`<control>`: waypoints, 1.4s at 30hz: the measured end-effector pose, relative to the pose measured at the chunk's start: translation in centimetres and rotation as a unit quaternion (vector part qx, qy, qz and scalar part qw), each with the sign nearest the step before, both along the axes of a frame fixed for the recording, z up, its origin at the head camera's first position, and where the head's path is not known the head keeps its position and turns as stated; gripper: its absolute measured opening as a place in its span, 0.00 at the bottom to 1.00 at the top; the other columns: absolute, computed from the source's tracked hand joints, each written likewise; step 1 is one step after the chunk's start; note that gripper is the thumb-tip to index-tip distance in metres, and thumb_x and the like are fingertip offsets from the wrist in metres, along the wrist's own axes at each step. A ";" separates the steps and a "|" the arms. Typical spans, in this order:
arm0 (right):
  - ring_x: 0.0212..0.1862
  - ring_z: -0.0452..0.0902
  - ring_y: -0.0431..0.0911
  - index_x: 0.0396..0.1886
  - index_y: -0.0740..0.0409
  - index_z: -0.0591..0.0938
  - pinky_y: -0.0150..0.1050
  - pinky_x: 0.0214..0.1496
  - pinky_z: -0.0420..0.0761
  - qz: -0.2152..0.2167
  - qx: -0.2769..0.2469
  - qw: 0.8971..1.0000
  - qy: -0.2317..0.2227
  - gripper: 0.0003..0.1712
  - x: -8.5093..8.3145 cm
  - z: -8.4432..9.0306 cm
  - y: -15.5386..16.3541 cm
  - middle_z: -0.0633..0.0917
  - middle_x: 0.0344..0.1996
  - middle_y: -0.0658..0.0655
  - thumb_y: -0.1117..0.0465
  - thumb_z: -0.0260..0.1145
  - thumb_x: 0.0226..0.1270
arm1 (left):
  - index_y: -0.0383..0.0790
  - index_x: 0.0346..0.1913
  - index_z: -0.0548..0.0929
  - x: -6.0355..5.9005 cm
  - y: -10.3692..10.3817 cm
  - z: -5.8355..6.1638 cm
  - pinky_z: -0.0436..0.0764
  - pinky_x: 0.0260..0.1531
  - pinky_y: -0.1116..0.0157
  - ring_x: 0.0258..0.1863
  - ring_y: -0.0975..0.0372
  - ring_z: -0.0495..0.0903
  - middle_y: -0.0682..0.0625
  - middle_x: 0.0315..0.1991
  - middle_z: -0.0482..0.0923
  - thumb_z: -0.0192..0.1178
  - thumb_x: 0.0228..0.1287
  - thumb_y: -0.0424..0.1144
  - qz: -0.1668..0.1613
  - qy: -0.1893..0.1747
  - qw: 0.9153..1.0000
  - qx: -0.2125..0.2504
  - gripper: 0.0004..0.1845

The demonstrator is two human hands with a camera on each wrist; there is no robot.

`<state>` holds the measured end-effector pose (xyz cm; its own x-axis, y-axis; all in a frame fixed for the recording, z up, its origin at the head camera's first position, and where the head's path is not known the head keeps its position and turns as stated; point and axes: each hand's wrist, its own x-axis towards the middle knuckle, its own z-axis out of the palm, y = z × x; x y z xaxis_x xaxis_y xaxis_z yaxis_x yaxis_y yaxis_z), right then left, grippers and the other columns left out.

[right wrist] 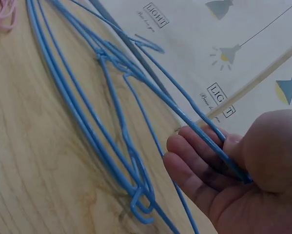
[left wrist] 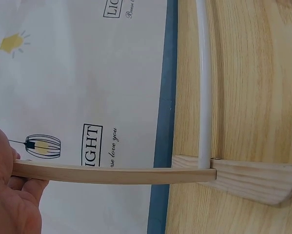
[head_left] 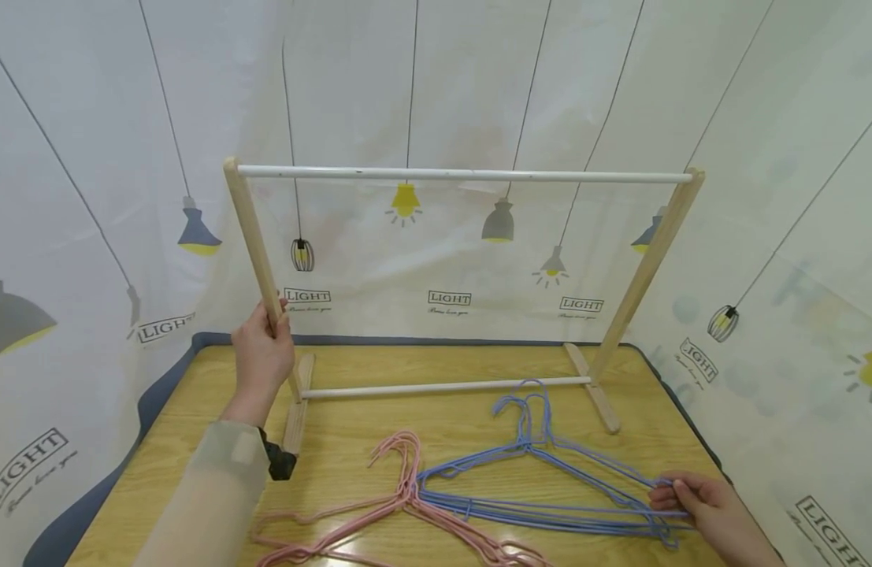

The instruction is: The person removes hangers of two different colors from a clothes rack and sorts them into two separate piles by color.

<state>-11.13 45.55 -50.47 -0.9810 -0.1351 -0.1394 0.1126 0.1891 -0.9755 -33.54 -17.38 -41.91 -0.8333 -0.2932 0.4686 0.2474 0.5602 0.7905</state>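
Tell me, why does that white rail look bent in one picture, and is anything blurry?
Left wrist view: lens distortion bows the lower white rail and the wooden post. Head view: even light, faint glare on the table. Right wrist view: the right hand looks soft and dim, the blue hangers sharper.

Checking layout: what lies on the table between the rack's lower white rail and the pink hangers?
Only bare wooden tabletop lies between the lower rail and the pink hangers, per the head view.
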 end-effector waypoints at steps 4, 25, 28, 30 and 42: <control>0.43 0.89 0.46 0.61 0.89 0.72 0.42 0.48 0.87 -0.062 0.150 0.987 -0.015 0.19 -0.6 -0.2 -0.9 0.88 0.44 0.69 0.74 0.44 0.86 | 0.38 0.66 0.83 0.1 -0.1 0.1 0.83 0.35 0.56 0.43 0.48 0.88 0.34 0.53 0.87 0.57 0.80 0.31 0.004 -0.006 1.000 -0.003 0.17; 0.45 0.88 0.39 0.63 0.83 0.76 0.40 0.47 0.88 -0.147 0.200 0.962 0.114 0.19 -0.6 -0.5 -3.0 0.87 0.50 0.74 0.72 0.47 0.87 | 0.36 0.66 0.82 -0.2 -0.2 -0.2 0.83 0.38 0.50 0.44 0.47 0.87 0.33 0.54 0.86 0.57 0.80 0.31 -0.002 -0.014 1.000 0.008 0.17; 0.46 0.88 0.39 0.63 0.82 0.76 0.42 0.48 0.88 -0.144 0.188 0.965 0.116 0.19 -0.8 -0.2 -3.5 0.87 0.50 0.73 0.71 0.47 0.87 | 0.36 0.66 0.82 -0.4 -0.4 -0.3 0.83 0.37 0.50 0.43 0.46 0.87 0.33 0.53 0.86 0.57 0.81 0.31 -0.004 -0.018 1.000 0.004 0.16; 0.45 0.88 0.38 0.63 0.82 0.77 0.42 0.48 0.88 -0.144 0.190 0.963 0.122 0.19 -0.9 0.0 -3.7 0.87 0.50 0.73 0.71 0.47 0.87 | 0.35 0.66 0.82 -0.6 -0.5 -0.3 0.83 0.36 0.50 0.42 0.46 0.86 0.33 0.51 0.87 0.57 0.81 0.32 -0.006 -0.022 1.000 -0.004 0.17; 0.46 0.84 0.28 0.63 0.75 0.80 0.27 0.43 0.83 -0.169 0.229 0.926 0.248 0.17 -2.7 3.5 -5.8 0.89 0.51 0.49 0.69 0.54 0.85 | 0.36 0.82 0.63 1.4 -0.6 1.9 0.75 0.65 0.55 0.73 0.50 0.70 0.39 0.77 0.67 0.60 0.77 0.31 -0.049 0.027 0.997 0.046 0.34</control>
<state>-13.85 39.73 -46.97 -0.9154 0.1524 0.3726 -0.1998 0.6315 -0.7491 -32.18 -18.01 -40.00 -0.8344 -0.2558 0.4883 0.3407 0.4570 0.8216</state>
